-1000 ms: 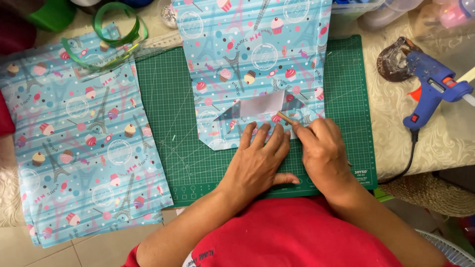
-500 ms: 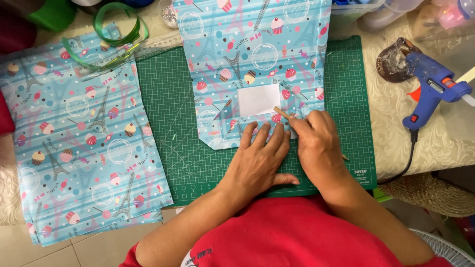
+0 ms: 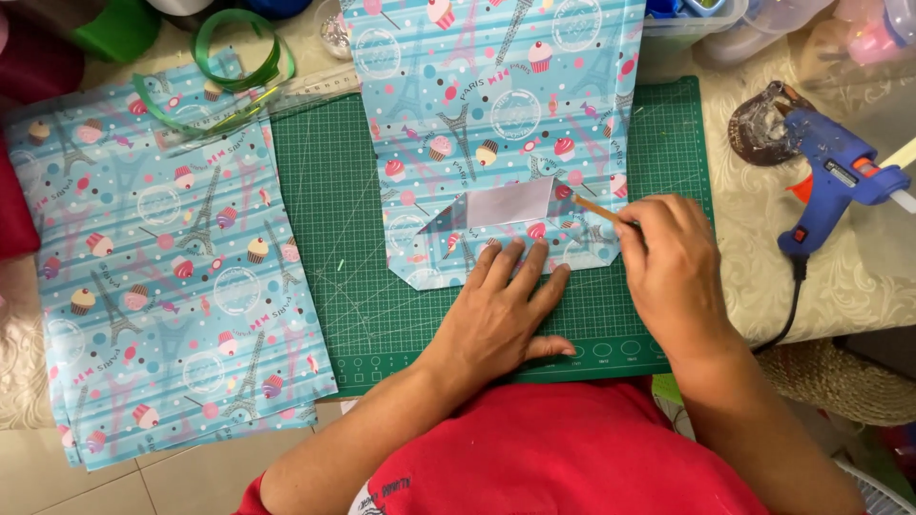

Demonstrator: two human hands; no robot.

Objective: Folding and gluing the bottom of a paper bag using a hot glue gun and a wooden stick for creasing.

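A folded sheet of blue patterned wrapping paper (image 3: 496,114) lies on the green cutting mat (image 3: 324,219), its near end folded into flaps with a white patch (image 3: 509,202) showing. My left hand (image 3: 501,310) lies flat, fingers spread, pressing the near flap down. My right hand (image 3: 673,267) grips a thin wooden stick (image 3: 593,210) whose tip touches the paper just right of the white patch.
More sheets of the same paper (image 3: 162,267) lie at the left. Green ribbon (image 3: 234,48) sits at the back left. A blue glue gun (image 3: 835,176) with its black cord rests at the right on a beige cloth. Plastic containers (image 3: 697,24) stand at the back.
My right hand has slid to the right with the stick, its tip moving along the fold. The flap has come down, narrowing the white patch. My left hand stays pressed in place.
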